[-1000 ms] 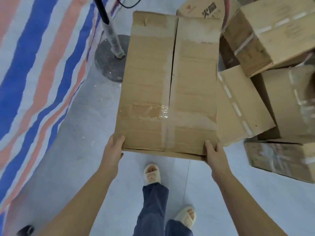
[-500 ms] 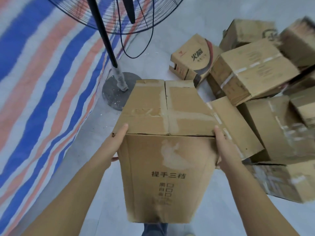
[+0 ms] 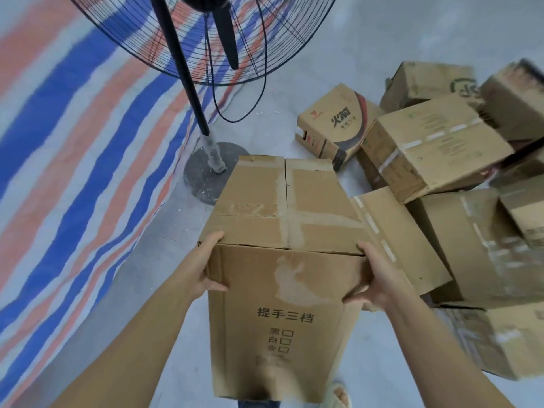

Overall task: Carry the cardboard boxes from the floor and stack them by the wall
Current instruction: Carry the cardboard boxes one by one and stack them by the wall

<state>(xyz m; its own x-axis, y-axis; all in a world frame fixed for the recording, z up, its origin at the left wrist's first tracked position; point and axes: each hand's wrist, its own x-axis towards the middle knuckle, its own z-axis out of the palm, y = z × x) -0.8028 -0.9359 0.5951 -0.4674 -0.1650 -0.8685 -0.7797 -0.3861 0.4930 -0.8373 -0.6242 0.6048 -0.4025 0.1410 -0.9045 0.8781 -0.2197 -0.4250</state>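
I hold a tall cardboard box [image 3: 282, 290] in the air in front of me, its taped top facing up and black printed characters on its near face. My left hand [image 3: 206, 266] grips the box's upper left corner, thumb on the near face. My right hand [image 3: 374, 275] grips the upper right corner the same way. A heap of other cardboard boxes [image 3: 435, 148] lies on the floor to the right, one with a red and black logo [image 3: 335, 122].
A standing fan [image 3: 206, 39] with a black pole and round grey base [image 3: 206, 175] stands just ahead on the left. A blue, orange and white striped tarp [image 3: 73, 157] covers the left side. Grey tiled floor [image 3: 294, 69] shows beyond.
The box has tipped from lying flat to upright and has been lifted. Both hands shifted from its near edge to its upper corners. My view rose, bringing the fan head into sight.
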